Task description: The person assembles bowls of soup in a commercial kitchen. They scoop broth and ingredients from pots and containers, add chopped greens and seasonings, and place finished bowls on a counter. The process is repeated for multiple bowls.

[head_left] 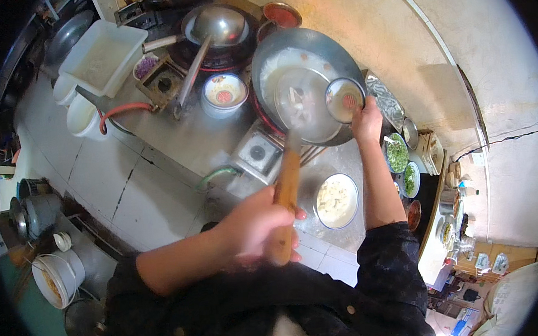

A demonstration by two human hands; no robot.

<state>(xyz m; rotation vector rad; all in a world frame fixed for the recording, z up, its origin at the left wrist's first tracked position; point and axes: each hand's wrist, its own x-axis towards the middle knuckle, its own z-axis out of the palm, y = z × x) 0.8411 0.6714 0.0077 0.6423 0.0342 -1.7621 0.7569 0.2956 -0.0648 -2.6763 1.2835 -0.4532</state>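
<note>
My left hand is wrapped round a thick wooden handle. The handle's far end blurs at the near rim of a large dark wok; I cannot tell whether it belongs to the wok or to a utensil in it. Cloudy liquid and a few whitish pieces lie in the wok. At the wok's right side, my right hand grips a small round bowl by its edge, tilted over the wok. A white bowl of pale chunks stands on the counter between my forearms.
Left of the wok is a second wok with a metal ladle. A blue-rimmed bowl stands before it. White tubs are at the far left. Bowls of chopped greens and foil flank my right arm.
</note>
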